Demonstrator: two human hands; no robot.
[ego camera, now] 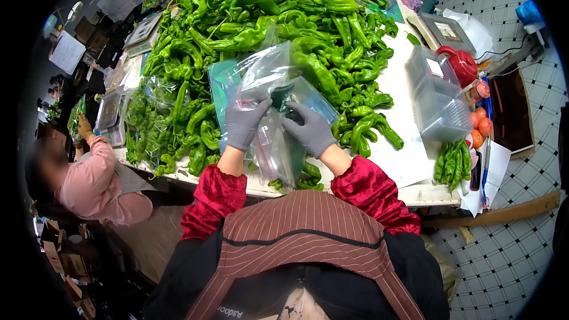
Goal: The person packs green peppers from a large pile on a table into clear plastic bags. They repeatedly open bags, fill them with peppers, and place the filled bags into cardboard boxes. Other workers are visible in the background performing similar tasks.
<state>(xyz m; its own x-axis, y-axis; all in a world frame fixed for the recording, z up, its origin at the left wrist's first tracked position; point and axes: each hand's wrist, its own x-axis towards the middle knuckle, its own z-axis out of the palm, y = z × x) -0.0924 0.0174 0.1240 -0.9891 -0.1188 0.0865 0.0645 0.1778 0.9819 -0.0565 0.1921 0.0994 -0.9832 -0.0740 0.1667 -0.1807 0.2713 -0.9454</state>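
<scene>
A clear plastic bag [271, 142] with printed patches hangs between my two grey-gloved hands in the middle of the head view. My left hand [245, 120] pinches its upper left part between thumb and fingers. On the other side, my right hand [311, 130] has thumb and forefinger apart beside a dark green part of the plastic; whether it grips the film is unclear. More flat clear and green bags [222, 81] lie under and behind my hands. Long green peppers [262, 4] are heaped around them. A few peppers [310, 177] show at the table's front edge.
On the right stand stacked clear plastic trays [438, 98], a red kettle [460, 64], tomatoes [482, 125] and a scale [446, 31]. A bunch of peppers [452, 164] lies by the right corner. Bagged peppers [149, 120] sit left. A person in pink [102, 178] works at the left.
</scene>
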